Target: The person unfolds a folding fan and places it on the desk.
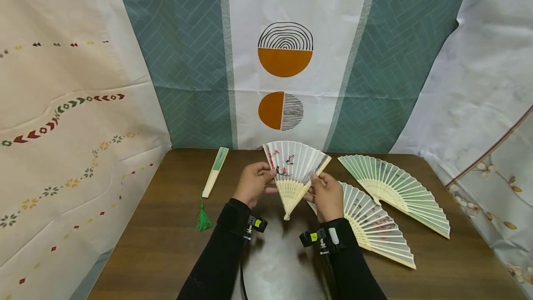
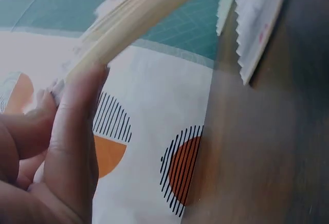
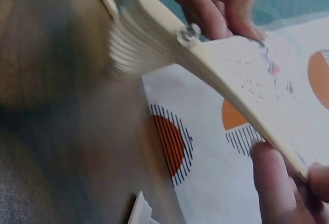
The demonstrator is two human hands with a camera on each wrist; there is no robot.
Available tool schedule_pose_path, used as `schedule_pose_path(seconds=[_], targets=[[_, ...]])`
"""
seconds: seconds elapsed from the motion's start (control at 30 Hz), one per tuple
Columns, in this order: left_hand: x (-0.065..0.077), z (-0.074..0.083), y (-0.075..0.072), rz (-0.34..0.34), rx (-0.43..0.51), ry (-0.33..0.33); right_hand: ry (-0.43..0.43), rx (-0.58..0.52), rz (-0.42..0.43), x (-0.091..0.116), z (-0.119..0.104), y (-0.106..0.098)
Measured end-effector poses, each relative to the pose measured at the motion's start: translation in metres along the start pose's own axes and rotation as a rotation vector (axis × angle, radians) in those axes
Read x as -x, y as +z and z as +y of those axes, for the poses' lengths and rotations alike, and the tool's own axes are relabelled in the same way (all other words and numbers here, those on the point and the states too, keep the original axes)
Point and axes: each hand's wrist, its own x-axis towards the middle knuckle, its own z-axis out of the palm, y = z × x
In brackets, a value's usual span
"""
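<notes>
Between both hands, above the middle of the table, is a partly spread white folding fan [image 1: 291,163] with red blossoms and pale ribs, its pivot end pointing down. My left hand [image 1: 256,182] pinches its left edge between thumb and fingers. On the other side, my right hand [image 1: 327,196] pinches the right guard stick. The right wrist view shows the fan's rivet end and guard stick [image 3: 226,93] close up, with right-hand fingers [image 3: 270,167] at the stick. In the left wrist view the fan [image 2: 139,18] is blurred, with the left thumb against its edge.
A spread white fan [image 1: 374,226] lies right of the right hand, partly behind it. Beyond it lies a spread green fan [image 1: 399,184]. A folded green fan [image 1: 216,170] with a green tassel [image 1: 203,219] rests at left. Patterned cloth [image 1: 287,82] hangs behind the brown table [image 1: 158,244].
</notes>
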Motion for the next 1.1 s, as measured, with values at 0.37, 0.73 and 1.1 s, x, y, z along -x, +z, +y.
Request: schedule_pose_path(seconds=[0.37, 0.73, 1.1], targets=[[-0.004, 0.007, -0.011, 0.151, 0.252, 0.060, -0.023, -0.325, 0.177, -0.009, -0.003, -0.006], [-0.007, 0.004, -0.003, 0.222, 0.411, 0.103, -0.015, -0.472, 0.250, -0.010, -0.004, -0.005], [-0.007, -0.005, 0.009, 0.301, 0.554, 0.111, -0.008, -0.555, 0.308, -0.008, -0.001, -0.004]])
